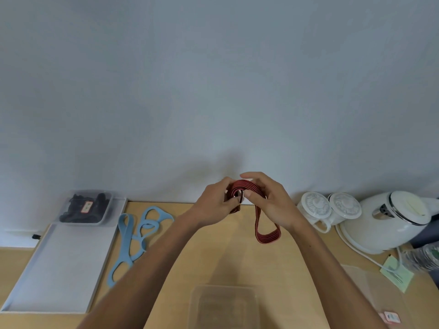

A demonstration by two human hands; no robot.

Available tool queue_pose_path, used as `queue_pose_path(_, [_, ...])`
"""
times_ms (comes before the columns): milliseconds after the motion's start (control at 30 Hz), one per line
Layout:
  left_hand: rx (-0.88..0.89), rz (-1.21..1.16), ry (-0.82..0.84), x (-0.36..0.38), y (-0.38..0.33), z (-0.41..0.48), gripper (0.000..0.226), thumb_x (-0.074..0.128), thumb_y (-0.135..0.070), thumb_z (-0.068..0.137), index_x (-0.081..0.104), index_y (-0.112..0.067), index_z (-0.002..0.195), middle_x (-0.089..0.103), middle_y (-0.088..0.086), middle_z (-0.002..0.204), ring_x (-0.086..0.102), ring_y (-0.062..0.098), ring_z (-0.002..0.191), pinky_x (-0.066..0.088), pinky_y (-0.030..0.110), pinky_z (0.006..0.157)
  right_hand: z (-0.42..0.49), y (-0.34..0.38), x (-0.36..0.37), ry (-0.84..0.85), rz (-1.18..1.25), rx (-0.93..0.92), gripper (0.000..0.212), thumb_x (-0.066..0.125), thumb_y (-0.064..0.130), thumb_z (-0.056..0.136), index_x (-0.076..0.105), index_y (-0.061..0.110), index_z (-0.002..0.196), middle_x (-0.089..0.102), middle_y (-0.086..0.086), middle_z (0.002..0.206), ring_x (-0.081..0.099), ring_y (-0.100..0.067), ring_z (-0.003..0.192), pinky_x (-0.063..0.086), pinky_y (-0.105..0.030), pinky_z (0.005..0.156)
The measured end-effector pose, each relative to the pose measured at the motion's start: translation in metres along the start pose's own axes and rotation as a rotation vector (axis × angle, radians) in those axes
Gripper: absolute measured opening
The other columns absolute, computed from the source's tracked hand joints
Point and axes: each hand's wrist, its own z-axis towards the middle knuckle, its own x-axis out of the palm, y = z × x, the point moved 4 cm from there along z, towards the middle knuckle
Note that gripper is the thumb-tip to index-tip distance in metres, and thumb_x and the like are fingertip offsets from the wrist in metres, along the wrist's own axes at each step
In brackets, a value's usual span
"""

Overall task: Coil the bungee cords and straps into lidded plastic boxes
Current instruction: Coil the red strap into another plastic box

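1. I see both hands raised over the pale wooden table (225, 257), working a red-and-black striped flat elastic strap (268, 240). The strap is in the air, clear of the table. Its gathered turns sit between the hands and one long loop hangs below the right hand.
2. The left hand (217, 201) has its fingers curled in and pinches the gathered turns. The right hand (269, 200) curls over the top of the bundle, with the thumb pressed against it.
3. I judge the strap light, limp and springy. The hanging loop drapes freely, so the turns would likely spring apart if let go.
4. The best hold looks to be across all the turns at once, at the pinch. Gripping the hanging loop would control only one turn.
5. A clear, open rectangular plastic box (223, 305) waits at the near table edge, between the forearms.
6. A light-blue flat strap (135, 233) lies loose beside a white tray (59, 269). On the tray's far end is a lidded clear box of black cords (85, 207).
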Motion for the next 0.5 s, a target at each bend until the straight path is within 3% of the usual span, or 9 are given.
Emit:
queue_pose_path(100, [-0.056,-0.191,-0.054,-0.007,0.003,0.0,0.022,0.06,-0.025,0.092,0.056,-0.014,0.11,0.067,0.0,0.088,0.058,0.008,0.055,0.048,0.021,0.062,-0.003,-0.006,0.0,-0.035,-0.012,-0.021,0.03,0.057,0.013,0.093,0.054,0.025,0.121,0.059,0.018,0.079,0.049,-0.002,0.068,0.038,-0.014,0.068])
queue_pose_path(233, [-0.075,-0.46,-0.034,-0.008,0.0,0.0,0.022,0.057,-0.018,0.095,0.055,-0.007,0.114,0.061,0.003,0.078,0.056,0.017,0.06,0.053,0.031,0.068,-0.008,-0.005,0.009,-0.063,-0.121,-0.135,0.039,0.05,0.018,0.097,0.044,0.036,0.131,0.057,0.032,0.099,0.054,0.0,0.092,0.039,-0.01,0.082])
queue_pose_path(400, [-0.076,-0.633,0.008,-0.004,0.0,0.001,0.022,0.054,-0.009,0.096,0.055,0.0,0.115,0.058,0.003,0.076,0.052,0.018,0.062,0.053,0.028,0.067,-0.012,-0.018,0.013,-0.127,-0.196,-0.153,0.042,0.04,0.042,0.093,0.038,0.046,0.135,0.043,0.009,0.115,0.046,-0.006,0.094,0.039,-0.014,0.089])
queue_pose_path(500, [-0.072,-0.706,0.038,-0.004,0.002,0.002,0.021,0.053,-0.007,0.096,0.054,0.004,0.114,0.057,0.003,0.076,0.051,0.018,0.064,0.051,0.027,0.066,-0.014,-0.015,0.015,-0.106,-0.203,-0.245,0.043,0.041,0.032,0.096,0.04,0.04,0.139,0.056,0.003,0.104,0.05,-0.009,0.094,0.04,-0.017,0.086])
